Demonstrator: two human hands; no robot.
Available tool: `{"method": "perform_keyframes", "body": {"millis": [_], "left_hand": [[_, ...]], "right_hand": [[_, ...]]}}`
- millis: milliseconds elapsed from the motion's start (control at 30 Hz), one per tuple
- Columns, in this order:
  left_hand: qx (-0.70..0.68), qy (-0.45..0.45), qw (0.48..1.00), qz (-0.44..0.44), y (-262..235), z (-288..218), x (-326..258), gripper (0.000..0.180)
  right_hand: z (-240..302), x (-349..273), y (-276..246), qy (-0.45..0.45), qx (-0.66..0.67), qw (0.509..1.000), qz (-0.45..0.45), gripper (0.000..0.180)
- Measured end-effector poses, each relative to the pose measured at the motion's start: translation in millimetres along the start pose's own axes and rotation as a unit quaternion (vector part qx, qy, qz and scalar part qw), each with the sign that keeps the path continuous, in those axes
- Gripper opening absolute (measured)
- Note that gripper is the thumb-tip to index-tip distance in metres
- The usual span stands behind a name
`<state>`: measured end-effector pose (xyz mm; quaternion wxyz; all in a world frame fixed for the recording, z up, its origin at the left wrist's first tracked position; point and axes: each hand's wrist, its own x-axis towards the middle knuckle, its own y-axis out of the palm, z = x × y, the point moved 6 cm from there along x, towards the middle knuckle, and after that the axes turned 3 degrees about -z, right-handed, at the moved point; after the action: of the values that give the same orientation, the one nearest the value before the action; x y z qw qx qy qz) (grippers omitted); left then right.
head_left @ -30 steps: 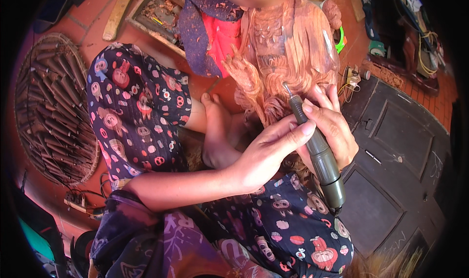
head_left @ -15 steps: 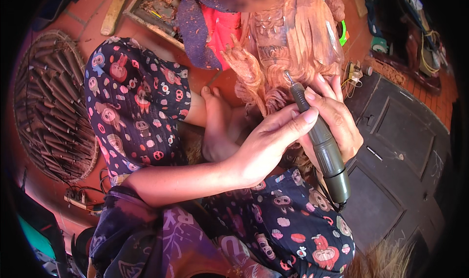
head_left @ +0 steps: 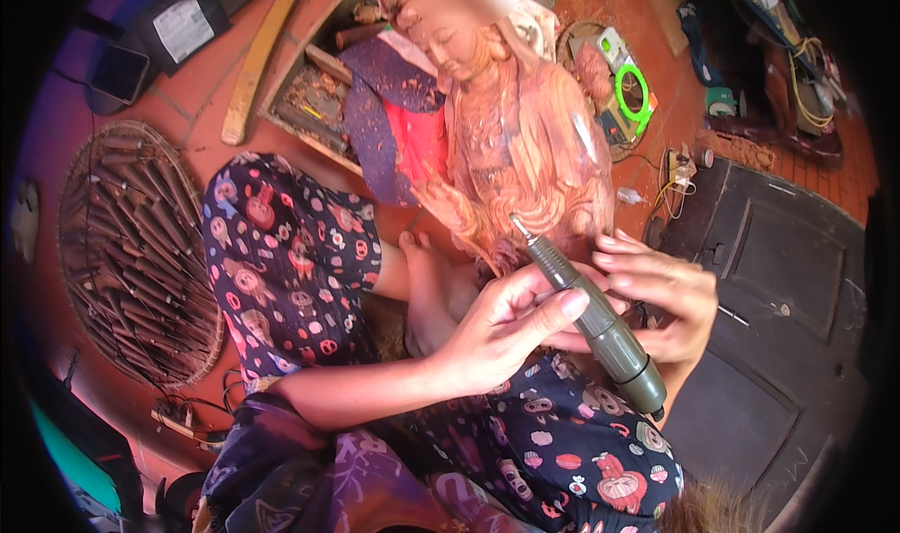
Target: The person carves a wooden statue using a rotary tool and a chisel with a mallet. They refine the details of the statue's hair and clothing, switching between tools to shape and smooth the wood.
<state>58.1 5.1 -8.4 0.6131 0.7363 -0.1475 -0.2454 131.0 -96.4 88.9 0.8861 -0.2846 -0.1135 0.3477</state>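
Observation:
My left hand [head_left: 506, 322] grips a dark green rotary carving handpiece [head_left: 600, 331], thumb on top and fingers beneath. Its thin metal bit points up and left, in front of the lower folds of a carved reddish-brown wooden statue [head_left: 539, 144]. My right hand [head_left: 680, 294] is to the right of the handpiece, its fingers stretched out and apart. Some of those fingers pass behind the handpiece, so whether they touch it I cannot tell. The statue leans away from me, its robe and raised hand finely carved.
A round basket [head_left: 214, 341] of wooden-handled carving tools stands at left. Beyond lie a wooden box [head_left: 281, 83] of scraps, a curved wooden piece [head_left: 267, 55] and a phone [head_left: 119, 72]. At right are a dark panelled wooden board [head_left: 797, 261], a green ring [head_left: 634, 95] and a power socket [head_left: 680, 172].
The view has shifted, showing more of the statue's upper part. My right hand has loosened from the handpiece and spread its fingers. The bit has come away from the carved surface.

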Motion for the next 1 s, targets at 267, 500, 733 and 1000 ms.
{"method": "perform_keyframes", "body": {"millis": [267, 500, 733, 1000], "left_hand": [[0.06, 0.008, 0.998, -0.022, -5.1, 0.0, -6.3, 0.036], [0.023, 0.018, 0.999, -0.036, 9.8, -4.7, 2.6, 0.037], [0.02, 0.037, 0.999, -0.01, 28.0, -3.7, 7.4, 0.036], [0.047, 0.011, 0.997, -0.054, 15.6, 2.6, 3.9, 0.035]], "right_hand": [[-162.2, -39.0, -114.0, 0.334, -0.053, 0.931, -0.14, 0.027], [-54.4, 9.9, -59.9, 0.08, 0.066, 0.995, -0.004, 0.046], [-80.9, 6.8, -83.3, 0.251, 0.022, 0.964, -0.083, 0.032], [-156.4, -1.0, -78.3, 0.266, 0.065, 0.962, 0.011, 0.036]]}}
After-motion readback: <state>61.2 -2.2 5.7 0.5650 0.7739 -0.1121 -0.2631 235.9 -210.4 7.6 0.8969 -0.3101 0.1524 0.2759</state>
